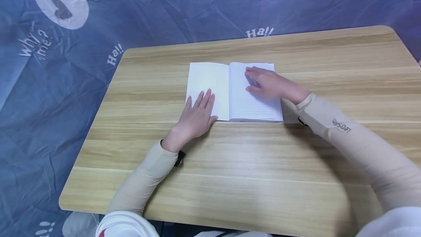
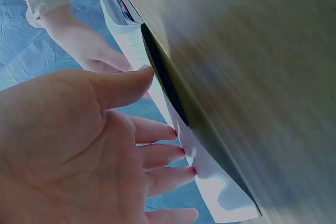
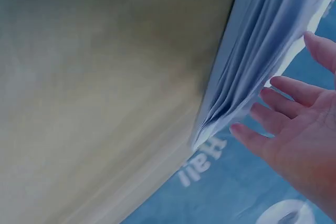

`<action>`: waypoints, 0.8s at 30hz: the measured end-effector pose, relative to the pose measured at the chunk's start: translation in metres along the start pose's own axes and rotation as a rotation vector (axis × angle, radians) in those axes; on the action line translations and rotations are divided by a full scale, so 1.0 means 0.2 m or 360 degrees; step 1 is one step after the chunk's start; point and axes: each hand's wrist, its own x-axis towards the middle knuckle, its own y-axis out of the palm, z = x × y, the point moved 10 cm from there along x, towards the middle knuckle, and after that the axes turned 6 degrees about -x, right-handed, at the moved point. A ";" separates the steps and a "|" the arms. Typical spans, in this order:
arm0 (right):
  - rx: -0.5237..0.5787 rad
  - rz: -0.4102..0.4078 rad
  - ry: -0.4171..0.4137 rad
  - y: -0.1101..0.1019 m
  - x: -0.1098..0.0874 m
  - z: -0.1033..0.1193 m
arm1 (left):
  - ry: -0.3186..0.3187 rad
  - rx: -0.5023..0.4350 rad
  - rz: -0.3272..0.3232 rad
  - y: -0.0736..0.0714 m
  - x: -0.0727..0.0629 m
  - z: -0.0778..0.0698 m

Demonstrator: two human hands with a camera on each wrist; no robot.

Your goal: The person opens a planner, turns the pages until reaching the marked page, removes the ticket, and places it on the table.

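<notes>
A notebook (image 1: pixel 240 94) lies spread flat on the wooden table, a blank page on its left and a lined page on its right. My left hand (image 1: pixel 197 117) rests on the lower part of the blank left page, fingers straight and pointing away from me. Over the lined page is my right hand (image 1: pixel 266 82), its fingers extended toward the upper middle of that page. In the right wrist view the fingertips are right at the page stack (image 3: pixel 257 51), whose leaves fan slightly apart. The left wrist view shows the notebook's lower edge (image 2: pixel 215 192) beside the left fingertips.
The wooden table (image 1: pixel 131 149) has rounded corners and reaches out on every side of the notebook. Behind it and to the left hangs a blue printed cloth (image 1: pixel 158 6). Beige sleeves (image 1: pixel 355 138) cover both forearms, with a dark band (image 1: pixel 179 158) at the left wrist.
</notes>
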 end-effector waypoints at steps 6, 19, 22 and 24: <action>0.0093 0.0039 0.0141 -0.05 0.06 -0.15 | -0.0015 -0.0010 0.0020 0.01 0.01 0.01; 0.0327 0.0057 0.0321 -0.04 0.12 -0.33 | -0.0013 -0.0036 0.0041 0.02 0.01 0.01; 0.0374 0.0051 0.0378 -0.05 0.12 -0.35 | -0.0018 -0.0025 0.0039 0.02 0.01 0.02; 0.0408 0.0036 0.0412 -0.05 0.12 -0.36 | -0.0022 -0.0026 0.0042 0.02 0.01 0.02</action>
